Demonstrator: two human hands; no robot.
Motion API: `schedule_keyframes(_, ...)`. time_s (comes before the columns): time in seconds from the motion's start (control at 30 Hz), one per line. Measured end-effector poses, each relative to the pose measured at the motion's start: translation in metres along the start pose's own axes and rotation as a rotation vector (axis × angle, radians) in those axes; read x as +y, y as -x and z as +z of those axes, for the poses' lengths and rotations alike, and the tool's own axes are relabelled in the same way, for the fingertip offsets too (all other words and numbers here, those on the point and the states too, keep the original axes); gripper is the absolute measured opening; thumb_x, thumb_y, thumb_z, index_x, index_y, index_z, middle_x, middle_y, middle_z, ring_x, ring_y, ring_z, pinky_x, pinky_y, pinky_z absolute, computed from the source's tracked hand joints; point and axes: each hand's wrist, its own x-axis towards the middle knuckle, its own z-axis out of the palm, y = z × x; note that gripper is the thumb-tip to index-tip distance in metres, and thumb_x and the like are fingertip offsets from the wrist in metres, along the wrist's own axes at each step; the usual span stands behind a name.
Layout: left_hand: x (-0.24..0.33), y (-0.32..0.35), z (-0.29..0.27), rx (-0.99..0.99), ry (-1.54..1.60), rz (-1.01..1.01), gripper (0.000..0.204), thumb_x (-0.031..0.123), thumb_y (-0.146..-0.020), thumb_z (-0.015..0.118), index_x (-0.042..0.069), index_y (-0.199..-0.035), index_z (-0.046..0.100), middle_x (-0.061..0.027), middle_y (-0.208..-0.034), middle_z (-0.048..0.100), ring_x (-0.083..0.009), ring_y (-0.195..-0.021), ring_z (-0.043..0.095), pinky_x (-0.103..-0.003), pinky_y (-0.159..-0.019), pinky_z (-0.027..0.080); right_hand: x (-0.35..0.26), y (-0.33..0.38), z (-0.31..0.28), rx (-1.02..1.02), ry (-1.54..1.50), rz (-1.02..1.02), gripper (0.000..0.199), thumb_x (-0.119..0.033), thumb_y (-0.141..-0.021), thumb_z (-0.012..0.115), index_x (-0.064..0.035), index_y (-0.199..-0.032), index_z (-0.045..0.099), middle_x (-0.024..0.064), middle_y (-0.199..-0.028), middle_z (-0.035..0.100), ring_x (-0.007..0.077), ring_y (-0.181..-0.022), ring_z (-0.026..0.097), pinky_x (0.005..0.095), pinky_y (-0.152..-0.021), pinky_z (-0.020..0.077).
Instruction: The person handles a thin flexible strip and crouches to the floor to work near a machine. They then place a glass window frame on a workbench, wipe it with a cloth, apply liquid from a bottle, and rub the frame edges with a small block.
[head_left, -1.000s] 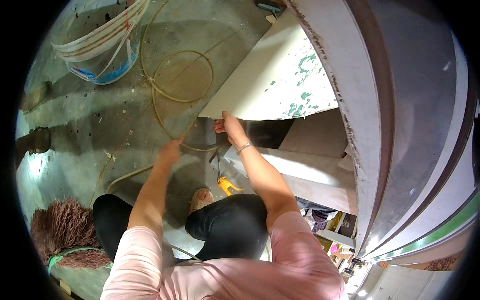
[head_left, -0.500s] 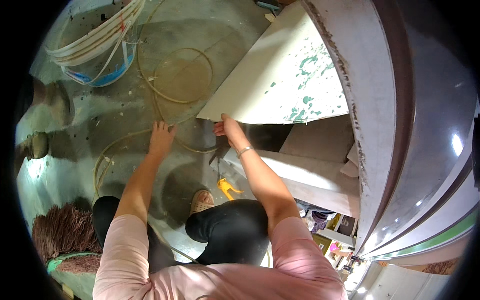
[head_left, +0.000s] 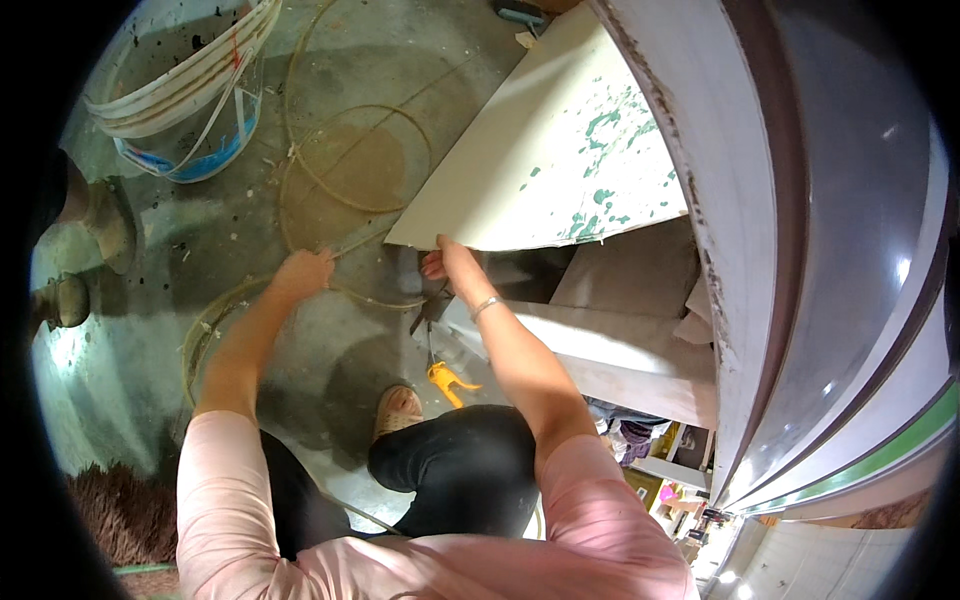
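My left hand is closed around a thin yellowish hose just above the floor. Its fingers are partly bunched, hiding the exact grip. My right hand pinches the near edge of a pale board spattered with dark green paint. The board is tilted up at my right, its far side beside a curved white panel. Below my right hand lies an orange-yellow gun-shaped tool with a trigger and a thin metal rod.
At the upper left stands a white bucket with blue marks. A reddish-brown bristle broom lies at the lower left. A white slab and the curved panel border my right side. Hose loops spread over the floor.
My left hand has moved slightly left and down, its fingers closing on the hose, and the hose loops have shifted. My right hand stays at the board's edge.
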Motion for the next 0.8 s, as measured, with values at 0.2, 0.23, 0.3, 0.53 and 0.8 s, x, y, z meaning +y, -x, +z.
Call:
schedule_keyframes(0.2, -0.010, 0.033, 0.007, -0.133, -0.197, 0.113, 0.014, 0.009, -0.081, 0.059, 0.007, -0.092, 0.067, -0.0130, -0.090, 0.067, -0.0297, -0.091, 0.067, -0.044, -0.070, 0.055, -0.004, -0.008, 0.015, 0.041, -0.094, -0.062, 0.041, -0.033, -0.099, 0.037, 0.0031, -0.098, 0.054, 0.0144, -0.082, 0.061, 0.0220, -0.067, 0.062, 0.0334, -0.064, 0.0519)
schedule_keyframes(0.23, -0.005, 0.036, 0.002, -0.140, -0.193, 0.100, 0.014, 0.010, -0.081, 0.059, 0.007, -0.092, 0.067, -0.0129, -0.090, 0.068, -0.0293, -0.090, 0.068, -0.044, -0.070, 0.055, -0.005, -0.009, 0.020, 0.051, -0.123, -0.071, 0.040, -0.033, -0.099, 0.037, 0.0033, -0.098, 0.054, 0.0144, -0.082, 0.061, 0.0221, -0.067, 0.062, 0.0336, -0.064, 0.0519)
schedule_keyframes(0.3, 0.004, 0.044, -0.007, -0.158, -0.184, 0.066, 0.015, 0.011, -0.081, 0.059, 0.006, -0.092, 0.067, -0.0127, -0.090, 0.069, -0.0285, -0.087, 0.068, -0.043, -0.069, 0.055, -0.005, -0.008, 0.028, 0.086, -0.142, -0.066, 0.037, -0.029, -0.099, 0.036, 0.0037, -0.098, 0.054, 0.0144, -0.082, 0.061, 0.0220, -0.068, 0.062, 0.0334, -0.064, 0.0523)
schedule_keyframes(0.53, -0.055, 0.168, 0.035, -0.384, -0.143, -0.035, 0.016, 0.014, -0.084, 0.058, 0.007, -0.095, 0.067, -0.0138, -0.086, 0.070, -0.0319, -0.083, 0.069, -0.045, -0.069, 0.052, 0.007, -0.017, 0.026, 0.032, -0.102, -0.062, 0.036, -0.029, -0.099, 0.037, 0.0025, -0.097, 0.054, 0.0134, -0.080, 0.061, 0.0210, -0.068, 0.061, 0.0341, -0.064, 0.0522)
schedule_keyframes(0.8, -0.063, 0.307, 0.124, -0.337, -0.171, -0.092, 0.016, 0.022, -0.085, 0.059, 0.012, -0.094, 0.069, -0.0076, -0.088, 0.067, -0.0266, -0.089, 0.066, -0.042, -0.078, 0.049, -0.004, -0.026, 0.038, 0.104, -0.185, -0.042, 0.034, -0.030, -0.095, 0.042, 0.0017, -0.091, 0.055, 0.0131, -0.078, 0.060, 0.0217, -0.062, 0.059, 0.0341, -0.058, 0.0508)
